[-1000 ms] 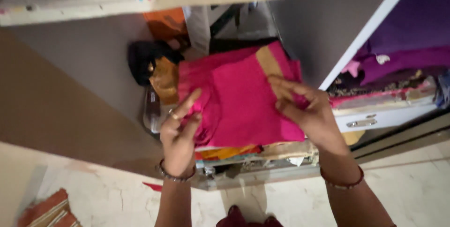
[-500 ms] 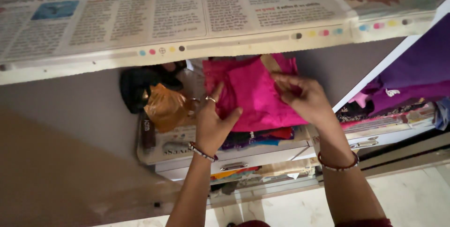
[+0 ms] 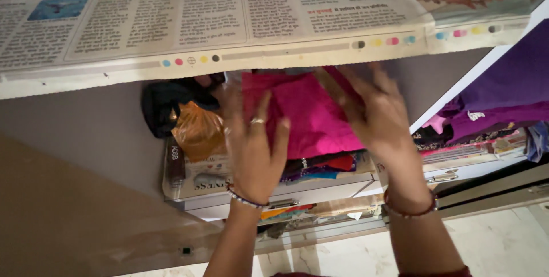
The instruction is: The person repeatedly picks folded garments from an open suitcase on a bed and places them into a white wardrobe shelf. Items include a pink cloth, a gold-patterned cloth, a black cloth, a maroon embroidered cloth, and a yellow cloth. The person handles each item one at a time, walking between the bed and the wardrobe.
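Seemingly the folded pink cloth (image 3: 311, 114) is being seated on top of the stack of folded clothes (image 3: 320, 165) on the wardrobe shelf (image 3: 286, 188), and to do that well both palms should press evenly so the fold stays square to the shelf's front edge and nothing slides toward the orange bag (image 3: 197, 131) at the left. From the head view, the left hand (image 3: 254, 151) lies flat with fingers spread wide on the cloth's left edge, grip clasping nothing. The right hand (image 3: 377, 117) is likewise splayed open over its right side, just beneath the newspaper-lined shelf (image 3: 229, 20) above.
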